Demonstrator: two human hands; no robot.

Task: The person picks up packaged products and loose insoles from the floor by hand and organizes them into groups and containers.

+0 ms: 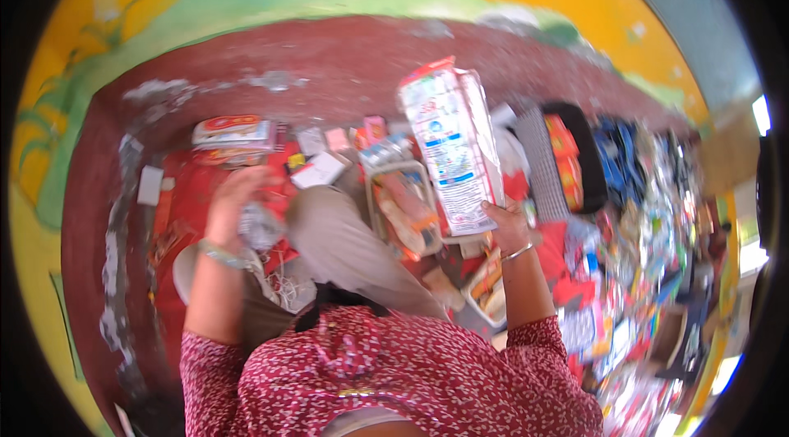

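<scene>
My right hand (511,227) grasps the near right corner of the white printed packets (452,157), raised to the right of a tray (371,205). They look light, thin and slippery, best pinched by both edges. My left hand (238,194) is too blurred to tell.

Flat packet (449,153): is showing white, red-topped, blue-banded.
Layer behind (480,124): is jutting out toward three o'clock.
Packet tilt: is leaning toward eleven o'clock.
Packet hold: right hand (511,226) is gripping its five o'clock corner.
</scene>
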